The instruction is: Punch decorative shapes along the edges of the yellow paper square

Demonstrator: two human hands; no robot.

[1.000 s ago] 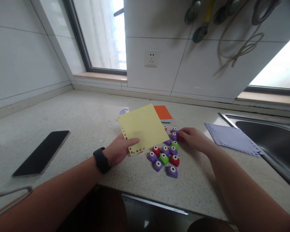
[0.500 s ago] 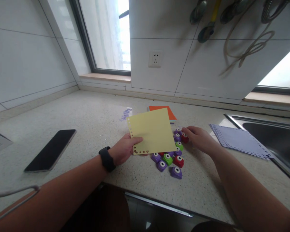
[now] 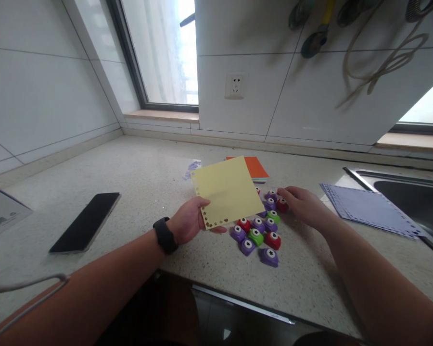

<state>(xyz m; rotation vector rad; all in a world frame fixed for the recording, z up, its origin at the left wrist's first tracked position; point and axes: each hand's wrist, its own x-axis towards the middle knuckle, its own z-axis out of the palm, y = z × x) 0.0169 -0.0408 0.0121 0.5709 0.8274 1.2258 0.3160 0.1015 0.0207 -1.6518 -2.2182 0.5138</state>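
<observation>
My left hand (image 3: pixel 193 220) grips a yellow sheet of paper (image 3: pixel 229 190) by its lower left corner, thumb on top and fingers beneath. Small star, heart and other cut-outs run along the sheet's left and lower edges. My right hand (image 3: pixel 305 204) is curled at the right side of a group of craft punches, its fingertips against a red craft punch (image 3: pixel 282 205); the thumb is partly hidden. Around it lie several purple, green and red punches, among them a green punch (image 3: pixel 255 237) and a purple punch (image 3: pixel 269 257). The sheet overhangs part of the group.
Behind the sheet lies a stack of coloured paper (image 3: pixel 257 167), orange on top. Punched lilac sheets (image 3: pixel 371 209) rest beside the sink (image 3: pixel 364 179) at right. A dark phone-like slab (image 3: pixel 84 223) and a white box (image 3: pixel 3 214) are at left. Purple paper scraps (image 3: pixel 193 168) lie farther back.
The yellow sheet has tilted and shifted left relative to the punches, uncovering more of them. More of my left fingers show under it. My right hand stays by the red punch. The view has shifted slightly.
</observation>
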